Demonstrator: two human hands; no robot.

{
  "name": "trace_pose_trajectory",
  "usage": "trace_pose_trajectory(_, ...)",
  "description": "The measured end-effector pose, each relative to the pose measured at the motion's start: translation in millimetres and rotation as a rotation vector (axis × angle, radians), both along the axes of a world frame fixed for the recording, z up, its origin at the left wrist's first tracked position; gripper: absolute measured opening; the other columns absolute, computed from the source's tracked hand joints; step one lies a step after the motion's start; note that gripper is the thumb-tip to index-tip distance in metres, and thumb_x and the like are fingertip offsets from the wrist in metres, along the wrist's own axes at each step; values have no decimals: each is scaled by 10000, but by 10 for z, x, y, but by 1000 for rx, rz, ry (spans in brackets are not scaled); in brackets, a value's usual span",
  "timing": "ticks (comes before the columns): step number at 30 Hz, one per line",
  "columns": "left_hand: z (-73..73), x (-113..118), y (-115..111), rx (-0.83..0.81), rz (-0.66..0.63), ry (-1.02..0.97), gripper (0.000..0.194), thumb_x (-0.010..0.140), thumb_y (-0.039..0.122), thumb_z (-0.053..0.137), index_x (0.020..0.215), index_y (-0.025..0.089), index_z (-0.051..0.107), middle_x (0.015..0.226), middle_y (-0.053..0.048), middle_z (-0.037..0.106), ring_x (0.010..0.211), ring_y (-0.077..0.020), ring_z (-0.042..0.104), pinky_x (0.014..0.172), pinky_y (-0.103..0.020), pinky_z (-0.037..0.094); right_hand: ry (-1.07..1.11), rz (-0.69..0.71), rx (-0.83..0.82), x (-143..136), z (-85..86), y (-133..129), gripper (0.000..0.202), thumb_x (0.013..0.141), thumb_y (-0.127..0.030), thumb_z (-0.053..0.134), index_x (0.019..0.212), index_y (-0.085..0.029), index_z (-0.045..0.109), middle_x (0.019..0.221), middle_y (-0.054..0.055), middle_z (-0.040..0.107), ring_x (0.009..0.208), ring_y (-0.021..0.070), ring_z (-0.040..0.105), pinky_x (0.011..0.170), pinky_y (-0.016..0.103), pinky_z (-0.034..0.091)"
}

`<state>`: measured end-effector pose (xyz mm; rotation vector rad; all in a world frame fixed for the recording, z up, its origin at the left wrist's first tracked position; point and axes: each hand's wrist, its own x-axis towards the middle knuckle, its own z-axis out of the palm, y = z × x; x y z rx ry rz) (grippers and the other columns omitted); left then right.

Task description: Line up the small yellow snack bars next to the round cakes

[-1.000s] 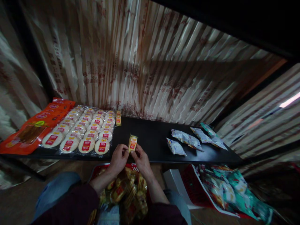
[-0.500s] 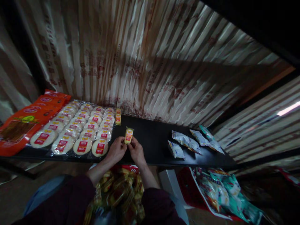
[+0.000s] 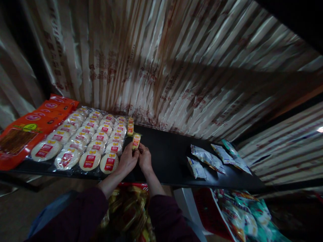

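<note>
A small yellow wrapped snack packet with an orange-red label stands tilted above the black shelf. My left hand pinches its lower left side, and the fingers of my right hand close on its lower right. Just beyond it, similar yellow packets lie in a short column at the back. To the left, clear-wrapped round white rice crackers with red labels lie in overlapping rows, close to my left hand. Below my forearms is a container of many yellow wrapped snacks, partly hidden by my sleeves.
Orange snack bags overlap at the shelf's left end. White packets and a teal-edged one lie on the right. Beneath, a red-and-white box stands beside colourful bags. Printed, crinkled sheeting backs the shelf.
Both hands have carried the packet left and towards the back, close to the column of yellow packets. The view has shifted slightly, so the right-side packets appear farther right.
</note>
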<state>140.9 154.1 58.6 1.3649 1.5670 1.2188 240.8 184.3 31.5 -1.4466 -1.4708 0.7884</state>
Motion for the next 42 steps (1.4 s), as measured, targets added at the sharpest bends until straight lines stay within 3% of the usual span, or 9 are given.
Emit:
trace_pose_trajectory(5,-27,38,97,43,55,-30,422,771,181,490,1191,158,528,1283,-136,546,1243,-263,459,1078,-442,299,-1,26,32,-80,29,89,346,710,-165,569,1033,-217,684,924,48,644,814,177,601,801,305,480)
trace_pose_trajectory(10,-3,70,142,2,72,-4,401,803,220,452,1179,125,556,1362,-168,459,1303,-283,389,1114,-448,230,-69,34,30,-133,87,169,323,727,-159,555,1020,-201,686,930,63,645,873,200,585,842,326,463)
trace_pose_trajectory(18,24,67,183,-45,80,42,374,848,268,396,1148,149,586,1422,-107,418,1356,-242,317,1127,-409,234,-81,13,11,-180,59,260,321,736,-107,503,998,-194,667,928,46,619,849,164,596,817,286,482)
trace_pose_trajectory(27,-49,28,233,-30,69,144,403,859,272,388,1178,113,577,1435,-139,407,1360,-245,313,1144,-438,199,-235,29,-36,-205,165,271,299,767,-131,497,1028,-174,636,932,62,607,860,165,589,793,269,473)
trace_pose_trajectory(31,-16,26,222,-39,67,154,421,861,277,381,1195,103,568,1450,-142,383,1370,-251,291,1146,-444,189,-262,52,-45,-212,207,281,316,780,-142,485,1066,-183,613,941,56,606,863,162,583,792,268,465)
trace_pose_trajectory(37,20,60,191,-39,33,124,464,859,286,381,1234,64,541,1493,-156,299,1399,-274,203,1152,-455,169,-269,66,-36,-201,196,298,370,756,-109,452,1081,-183,613,940,52,601,871,162,582,797,268,462)
trace_pose_trajectory(42,-54,87,197,8,50,112,479,861,296,380,1258,67,521,1473,-158,338,1400,-265,199,1150,-465,171,-251,77,-4,-190,165,308,381,749,-101,432,1073,-183,615,964,54,613,896,164,580,816,276,464)
